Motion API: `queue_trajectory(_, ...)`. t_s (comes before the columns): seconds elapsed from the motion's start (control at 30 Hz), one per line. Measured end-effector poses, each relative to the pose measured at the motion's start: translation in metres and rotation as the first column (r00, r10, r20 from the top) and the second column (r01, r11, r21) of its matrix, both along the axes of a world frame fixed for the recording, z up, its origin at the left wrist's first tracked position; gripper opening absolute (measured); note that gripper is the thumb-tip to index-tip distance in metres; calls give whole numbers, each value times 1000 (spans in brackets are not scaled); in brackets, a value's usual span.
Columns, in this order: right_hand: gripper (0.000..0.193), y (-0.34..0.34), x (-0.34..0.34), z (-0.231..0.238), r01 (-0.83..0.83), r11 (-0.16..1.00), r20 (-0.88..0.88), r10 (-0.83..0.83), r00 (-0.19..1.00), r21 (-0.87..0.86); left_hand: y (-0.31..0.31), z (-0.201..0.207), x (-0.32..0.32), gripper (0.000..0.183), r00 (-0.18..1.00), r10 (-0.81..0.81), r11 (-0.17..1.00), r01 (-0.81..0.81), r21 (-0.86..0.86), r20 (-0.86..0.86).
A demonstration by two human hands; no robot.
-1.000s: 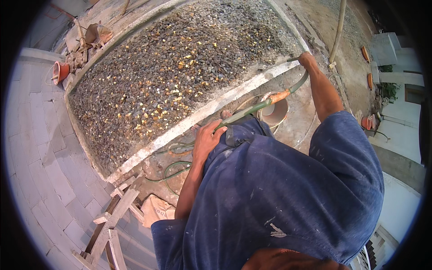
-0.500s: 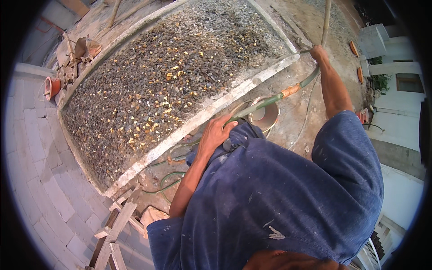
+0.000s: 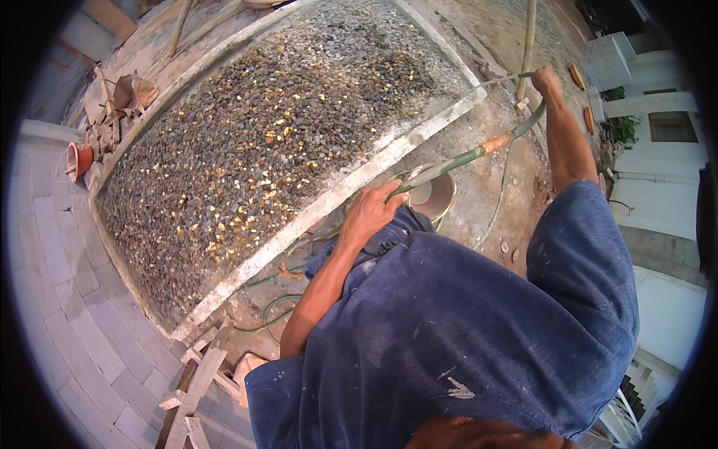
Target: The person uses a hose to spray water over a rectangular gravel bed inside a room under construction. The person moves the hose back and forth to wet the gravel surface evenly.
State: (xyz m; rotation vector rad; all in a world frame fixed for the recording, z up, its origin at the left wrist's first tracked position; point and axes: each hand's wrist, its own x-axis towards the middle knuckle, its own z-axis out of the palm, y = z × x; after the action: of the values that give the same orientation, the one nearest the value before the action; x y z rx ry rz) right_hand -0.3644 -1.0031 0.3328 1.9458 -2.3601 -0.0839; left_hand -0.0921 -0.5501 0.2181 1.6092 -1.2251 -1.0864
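Observation:
A green garden hose with an orange-brown wrapped section runs between my two hands. My left hand is closed around it close to my waist. Out at arm's length, my right hand grips the hose by its end, which points left. From that end a thin stream of water goes toward the corner of a raised bed of wet pebbles. Dark stones mixed with yellowish ones fill the bed inside a pale concrete rim.
A bucket stands below the hose beside me. Loose green hose coils lie near the rim. A wooden frame is at lower left, next to grey paving. An orange bucket sits at far left; a pole rises beyond my right hand.
My right hand has moved a little to the right with the hose end, and the water stream shows more clearly. The bed has shifted slightly left in view. Both hands keep their hold.

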Motion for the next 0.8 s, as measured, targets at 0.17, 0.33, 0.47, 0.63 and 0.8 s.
queue_trajectory(0.17, 40, 7, 7, 13, 21, 1000, -38, -21, 999, 14, -6, 0, -2, 45, 1000, -7, 1000, 7, -22, -20)
queue_trajectory(0.33, 40, 11, 2, 20, 41, 999, -9, -41, 999, -12, -11, 6, -3, 42, 999, -51, 999, 51, 5, -6)
queue_trajectory(0.47, 40, 10, 0, 23, 47, 999, -21, -47, 999, -19, -13, 8, -5, 36, 998, -56, 998, 56, -15, -33)
queue_trajectory(0.63, 40, 9, -3, 22, 48, 998, -25, -49, 998, -29, -10, 5, -6, 34, 999, -43, 998, 41, -55, -29)
queue_trajectory(0.8, 37, 27, 8, 24, -9, 999, -35, 10, 999, 36, -5, 4, -4, 35, 998, -51, 999, 51, 2, -20)
